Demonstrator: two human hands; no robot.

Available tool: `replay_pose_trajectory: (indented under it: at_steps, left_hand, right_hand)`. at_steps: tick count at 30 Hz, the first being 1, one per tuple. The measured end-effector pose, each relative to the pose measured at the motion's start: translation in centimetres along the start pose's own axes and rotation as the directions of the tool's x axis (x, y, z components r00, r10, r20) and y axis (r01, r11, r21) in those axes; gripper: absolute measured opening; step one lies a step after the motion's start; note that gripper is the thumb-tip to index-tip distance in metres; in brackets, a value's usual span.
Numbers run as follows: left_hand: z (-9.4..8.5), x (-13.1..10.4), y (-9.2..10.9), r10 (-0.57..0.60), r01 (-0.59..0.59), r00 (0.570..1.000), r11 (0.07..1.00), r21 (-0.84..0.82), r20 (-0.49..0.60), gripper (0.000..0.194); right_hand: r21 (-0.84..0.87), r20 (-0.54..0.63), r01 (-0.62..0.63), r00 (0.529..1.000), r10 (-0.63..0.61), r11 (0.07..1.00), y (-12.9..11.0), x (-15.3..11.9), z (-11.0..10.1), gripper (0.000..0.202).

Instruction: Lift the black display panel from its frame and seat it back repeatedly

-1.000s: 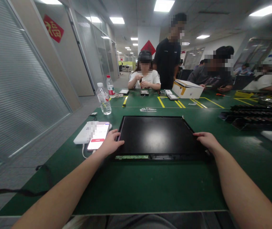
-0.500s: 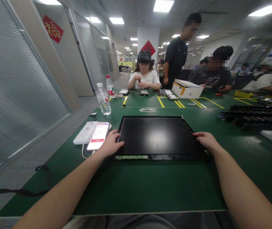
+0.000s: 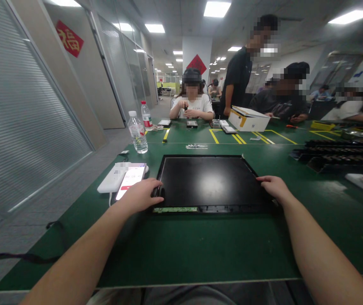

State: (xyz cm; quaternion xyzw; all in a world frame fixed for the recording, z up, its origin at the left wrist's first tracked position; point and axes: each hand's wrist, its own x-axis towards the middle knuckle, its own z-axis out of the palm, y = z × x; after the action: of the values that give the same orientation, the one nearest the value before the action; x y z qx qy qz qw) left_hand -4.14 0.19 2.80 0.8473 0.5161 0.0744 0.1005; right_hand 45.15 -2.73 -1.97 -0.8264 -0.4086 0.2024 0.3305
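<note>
a flat black panel, shiny face up, lies on a green table in front of the camera wearer, with a green circuit strip along its near edge. at the panel's left edge, the left hand has thumb and fingers partly spread, touching it; whether they grip it cannot be told. at its right edge, the right hand has its fingers drawn close together; their undersides are hidden, so a firm hold cannot be told. left of the panel, a lit phone leans on a white device. beyond the panel sits a person in a white shirt.
</note>
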Motion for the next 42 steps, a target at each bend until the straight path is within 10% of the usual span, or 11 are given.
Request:
replay_pose_trajectory:
  at_steps: [42]
  left_hand:
    - [-2.5,-0.7,1.4,0.145,-0.135,0.981,0.988,-0.076,0.131,0.059]
  right_hand:
    - [-0.078,-0.057,0.031,0.998,-0.036,0.996,-0.2,0.0,0.1,0.033]
